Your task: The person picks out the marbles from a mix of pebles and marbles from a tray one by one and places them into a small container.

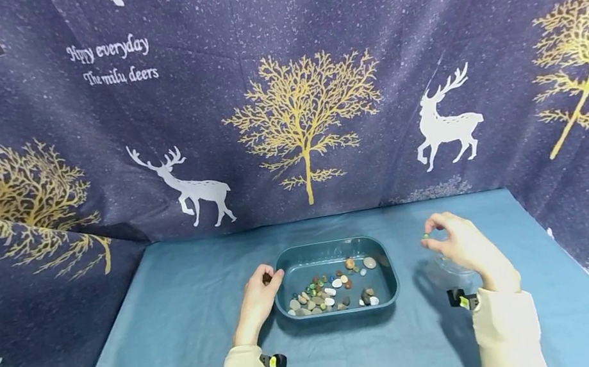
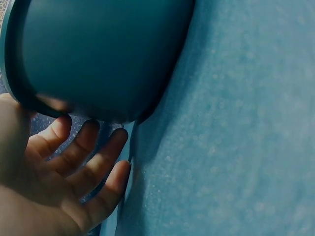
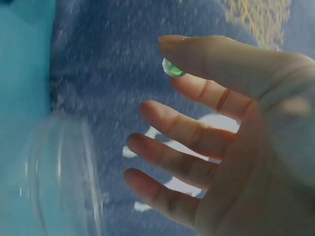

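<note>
My right hand (image 1: pixel 465 246) pinches a small green glass marble (image 3: pixel 173 68) between thumb and index fingertip, its other fingers loosely spread. Below that hand stands a clear, see-through jar (image 3: pixel 59 172), partly hidden by the hand in the head view. At the left end of a dark teal tray (image 1: pixel 340 313), my left hand (image 1: pixel 257 297) holds the rim, thumb over the top and fingertips against the outer wall. Inside the tray lie mixed pebbles (image 1: pixel 314 302) in grey, white and brown, with coloured glass marbles (image 1: pixel 313 286) among them.
Blue cloth (image 1: pixel 348 363) covers the table. Behind it hangs a dark blue curtain (image 1: pixel 366 191) printed with deer and golden trees. Each wrist wears a small black camera, such as the left wrist camera (image 1: pixel 276 364).
</note>
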Tool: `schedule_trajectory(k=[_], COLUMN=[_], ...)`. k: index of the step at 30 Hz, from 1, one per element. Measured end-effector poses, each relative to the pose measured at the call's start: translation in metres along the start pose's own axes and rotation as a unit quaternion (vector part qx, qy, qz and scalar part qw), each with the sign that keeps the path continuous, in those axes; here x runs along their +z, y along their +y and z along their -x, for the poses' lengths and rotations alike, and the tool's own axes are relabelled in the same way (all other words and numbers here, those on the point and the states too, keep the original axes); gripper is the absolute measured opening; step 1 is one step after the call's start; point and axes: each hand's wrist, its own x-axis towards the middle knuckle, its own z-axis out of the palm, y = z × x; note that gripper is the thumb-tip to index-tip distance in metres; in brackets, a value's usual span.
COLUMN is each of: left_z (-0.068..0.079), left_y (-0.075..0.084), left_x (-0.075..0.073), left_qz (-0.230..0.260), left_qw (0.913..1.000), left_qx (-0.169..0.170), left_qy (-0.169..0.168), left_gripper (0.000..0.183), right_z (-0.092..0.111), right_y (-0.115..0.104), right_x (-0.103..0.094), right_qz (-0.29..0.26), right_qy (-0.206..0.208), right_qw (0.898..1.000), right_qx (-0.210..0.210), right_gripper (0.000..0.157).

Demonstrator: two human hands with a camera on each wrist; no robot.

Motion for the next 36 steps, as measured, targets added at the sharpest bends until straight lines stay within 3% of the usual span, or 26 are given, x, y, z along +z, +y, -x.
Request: schedule_trajectory(k=[7, 13, 24, 36], left_z=[0.001, 0.001, 0.003, 0.002], left_y=[0.001, 0.002, 0.003, 0.002], left_x=[-0.001, -0.002, -0.001, -0.001], left_qz=[-0.002, -0.003, 0.008, 0.003], left_qw=[1.0000, 1.0000, 0.9999, 1.0000], left_qx=[-0.002, -0.003, -0.003, 0.000], left_qy=[0.001, -0.003, -0.012, -0.004], left_gripper=[0.022, 0.023, 0.025, 0.024], right_z=[0.010, 0.018, 0.023, 0.022], right_y=[0.026, 0.038, 0.052, 0.058], right_x=[-0.006, -0.007, -0.002, 0.001], right_qz=[0.000, -0.011, -0.032, -0.025], right_qy=[-0.011, -0.056, -0.125, -0.131], right_qw=[0.999, 0.995, 0.986, 0.985], right_qx=[0.035, 0.077, 0.108, 0.112], right_gripper=[0.020, 0.019, 0.015, 0.017])
